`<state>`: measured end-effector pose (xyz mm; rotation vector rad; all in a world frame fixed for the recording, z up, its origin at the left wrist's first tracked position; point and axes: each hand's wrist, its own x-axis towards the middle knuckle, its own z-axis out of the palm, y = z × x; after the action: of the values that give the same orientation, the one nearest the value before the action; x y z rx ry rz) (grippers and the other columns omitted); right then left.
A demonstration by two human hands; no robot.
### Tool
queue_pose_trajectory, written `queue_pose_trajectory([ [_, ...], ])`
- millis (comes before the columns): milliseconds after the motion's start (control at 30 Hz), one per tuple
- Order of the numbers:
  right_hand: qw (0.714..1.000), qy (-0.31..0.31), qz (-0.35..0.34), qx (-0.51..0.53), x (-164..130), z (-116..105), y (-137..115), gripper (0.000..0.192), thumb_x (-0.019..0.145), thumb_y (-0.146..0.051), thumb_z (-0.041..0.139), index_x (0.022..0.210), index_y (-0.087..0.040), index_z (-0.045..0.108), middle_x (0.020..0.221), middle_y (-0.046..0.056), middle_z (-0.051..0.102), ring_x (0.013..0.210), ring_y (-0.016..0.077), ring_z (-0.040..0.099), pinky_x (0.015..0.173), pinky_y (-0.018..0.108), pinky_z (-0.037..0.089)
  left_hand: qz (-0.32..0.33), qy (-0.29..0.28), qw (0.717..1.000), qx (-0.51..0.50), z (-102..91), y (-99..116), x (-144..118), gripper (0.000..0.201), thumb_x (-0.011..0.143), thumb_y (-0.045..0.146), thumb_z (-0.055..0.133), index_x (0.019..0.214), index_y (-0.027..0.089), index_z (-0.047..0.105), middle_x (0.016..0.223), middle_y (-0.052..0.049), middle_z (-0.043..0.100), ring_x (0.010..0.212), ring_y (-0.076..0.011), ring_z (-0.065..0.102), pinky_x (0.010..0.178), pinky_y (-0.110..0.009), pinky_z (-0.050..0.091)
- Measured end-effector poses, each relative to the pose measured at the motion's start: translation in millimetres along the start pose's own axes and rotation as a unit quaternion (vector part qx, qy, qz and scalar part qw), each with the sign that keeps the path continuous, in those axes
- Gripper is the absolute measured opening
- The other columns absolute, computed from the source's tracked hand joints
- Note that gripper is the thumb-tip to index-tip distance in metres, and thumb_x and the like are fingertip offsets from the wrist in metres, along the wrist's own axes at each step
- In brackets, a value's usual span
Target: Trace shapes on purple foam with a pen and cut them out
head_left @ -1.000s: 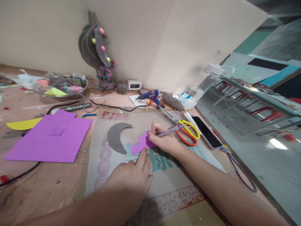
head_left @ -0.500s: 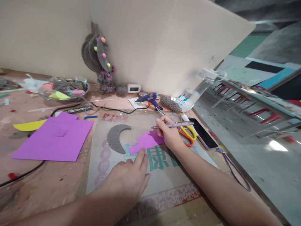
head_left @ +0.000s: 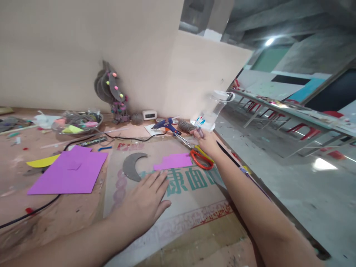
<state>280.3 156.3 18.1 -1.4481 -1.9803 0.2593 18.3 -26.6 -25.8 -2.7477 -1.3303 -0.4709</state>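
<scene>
So the right hand (head_left: 208,144) just quit hovering over the purple cutout (head_left: 174,161) and swung out to the right of centre, up by the grey yarn bundle (head_left: 184,126). Its fingers look closed around the lilac pen (head_left: 200,132), which I'm seeing almost end-on, and it's a bit blurry. My read is that the pen-on-cutout bit is paused or done, since nothing's marking the piece right now.

The cutout itself lies flat in the middle of the frame, on the printed sheet (head_left: 155,237) over the surface (head_left: 16,207). The left hand (head_left: 143,202) is below it, palm down, fingers stretched out and a little apart, gripping nothing. Fingertips are right at the cutout's lower edge; can't tell if they're actually touching it.

Compared with half a second ago: the cutout's right end was tucked under the right hand, and now you can see the whole stepped outline. The left thumb sticks out further. The orange and yellow scissors (head_left: 192,152) show more of their handles, while the phone (head_left: 228,153) is now mostly hidden behind the right forearm. The wearer's view has tipped up too, so more of the room shows at upper right. The grey crescent (head_left: 130,167) is still left of the cutout.
</scene>
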Motion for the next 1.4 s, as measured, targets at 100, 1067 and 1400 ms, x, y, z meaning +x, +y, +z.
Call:
queue_pose_trajectory([
  [100,0.998,-0.041,-0.024,-0.043,-8.1,6.2,-1.4,0.026,0.083,-0.017,0.056,0.103,-0.018,0.073,0.101,0.010,0.067,0.092,0.0246,0.061,0.085,0.034,0.044,-0.024,-0.031,0.999,-0.029,-1.4,-1.9,2.0,0.052,0.095,0.045,0.050,0.136,0.014,0.055,0.148,-0.015,0.050,0.134,-0.0312,0.048,0.109,-0.049,0.042],
  [1067,0.991,-0.127,-0.048,-0.019,-20.9,23.1,-36.0,0.032,0.089,-0.012,0.048,0.118,-0.017,0.060,0.108,0.008,0.069,0.093,0.0213,0.065,0.081,0.032,0.050,-0.011,-0.045,0.998,0.034,-5.9,2.5,1.2,0.054,0.098,0.042,0.046,0.135,0.003,0.054,0.138,-0.018,0.058,0.122,-0.0321,0.054,0.102,-0.046,0.044],
  [1400,0.907,-0.399,-0.107,0.087,-48.6,29.2,-76.0,0.016,0.087,-0.030,0.061,0.098,-0.018,0.064,0.084,0.001,0.068,0.074,0.0160,0.060,0.067,0.026,0.045,-0.003,-0.045,0.999,0.028,-5.6,0.8,3.1,0.056,0.098,0.042,0.045,0.134,0.000,0.055,0.130,-0.020,0.063,0.119,-0.0336,0.056,0.101,-0.047,0.043],
])
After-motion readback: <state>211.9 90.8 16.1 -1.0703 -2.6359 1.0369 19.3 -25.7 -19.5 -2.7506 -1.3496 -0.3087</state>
